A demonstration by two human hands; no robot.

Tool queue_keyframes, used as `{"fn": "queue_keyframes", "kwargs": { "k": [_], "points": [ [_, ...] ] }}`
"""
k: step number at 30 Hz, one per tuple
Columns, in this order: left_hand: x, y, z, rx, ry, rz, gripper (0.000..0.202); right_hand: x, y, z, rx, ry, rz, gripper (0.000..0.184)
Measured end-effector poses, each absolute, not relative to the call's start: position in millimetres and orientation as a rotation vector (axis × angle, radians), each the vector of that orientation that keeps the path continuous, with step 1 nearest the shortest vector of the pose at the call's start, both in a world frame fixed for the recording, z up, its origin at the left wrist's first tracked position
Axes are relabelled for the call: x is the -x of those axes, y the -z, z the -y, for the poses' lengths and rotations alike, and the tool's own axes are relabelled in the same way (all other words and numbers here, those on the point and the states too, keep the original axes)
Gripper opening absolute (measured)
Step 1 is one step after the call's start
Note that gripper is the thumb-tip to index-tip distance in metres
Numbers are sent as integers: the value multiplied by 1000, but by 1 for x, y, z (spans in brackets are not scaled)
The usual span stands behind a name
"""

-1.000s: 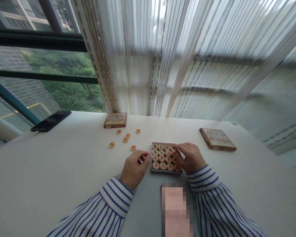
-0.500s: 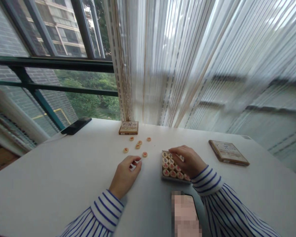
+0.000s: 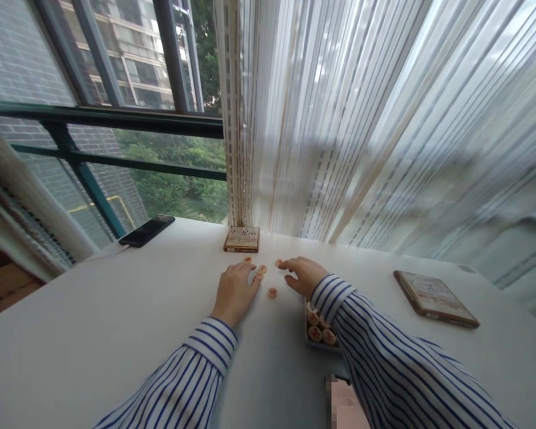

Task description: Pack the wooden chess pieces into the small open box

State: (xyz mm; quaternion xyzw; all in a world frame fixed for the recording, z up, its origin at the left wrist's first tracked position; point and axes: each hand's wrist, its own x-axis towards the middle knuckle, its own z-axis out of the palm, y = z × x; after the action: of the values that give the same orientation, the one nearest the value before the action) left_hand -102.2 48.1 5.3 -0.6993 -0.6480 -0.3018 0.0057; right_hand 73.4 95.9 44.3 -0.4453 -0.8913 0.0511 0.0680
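Round xiangqi pieces with red characters lie loose on the white table. My left hand (image 3: 234, 292) is over the table, thumb apart from the fingers, beside two touching pieces (image 3: 262, 270). One piece (image 3: 248, 260) shows just beyond its fingertips; anything under the palm is hidden. My right hand (image 3: 306, 275) reaches in from the right, thumb and forefinger apart, its forefinger tip at another piece (image 3: 279, 263). Between the hands lies a single piece (image 3: 272, 293). Under my right sleeve is the open box of pieces (image 3: 313, 333), mostly covered by the arm.
A small flat box (image 3: 242, 239) stands at the back edge, and a larger flat lid-like box (image 3: 435, 298) lies to the right. A black phone (image 3: 147, 231) with a cable rests at the back left. Another phone (image 3: 346, 405) is at the front. A sheer curtain (image 3: 321, 131) hangs behind.
My right hand has left the box and moved forward and left to the loose pieces. My left hand has moved forward beside them. The view has shifted slightly.
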Motion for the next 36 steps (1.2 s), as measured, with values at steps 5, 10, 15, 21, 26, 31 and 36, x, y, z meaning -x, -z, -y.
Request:
{"fn": "queue_keyframes", "kwargs": {
  "k": [5,10,15,21,26,31,36],
  "points": [
    [95,8,-56,2220,890,1977,23,-52,-38,-118,1330,-155,2765,39],
    [95,12,-63,2246,814,1968,21,-38,-27,-132,1308,-177,2820,40],
    [100,12,-63,2208,776,1996,25,-32,-21,-138,1304,-189,2829,41],
    [103,15,-60,2170,759,2077,35,-28,-14,-141,1329,-196,2822,41],
    [102,16,-58,2186,776,2074,38,-29,-13,-141,1344,-188,2821,36],
    [101,15,-57,2168,808,2057,35,-32,-14,-139,1307,-193,2828,35],
    [102,14,-57,2089,915,2036,32,-29,-13,-139,1268,-208,2829,29]
  ]
}}
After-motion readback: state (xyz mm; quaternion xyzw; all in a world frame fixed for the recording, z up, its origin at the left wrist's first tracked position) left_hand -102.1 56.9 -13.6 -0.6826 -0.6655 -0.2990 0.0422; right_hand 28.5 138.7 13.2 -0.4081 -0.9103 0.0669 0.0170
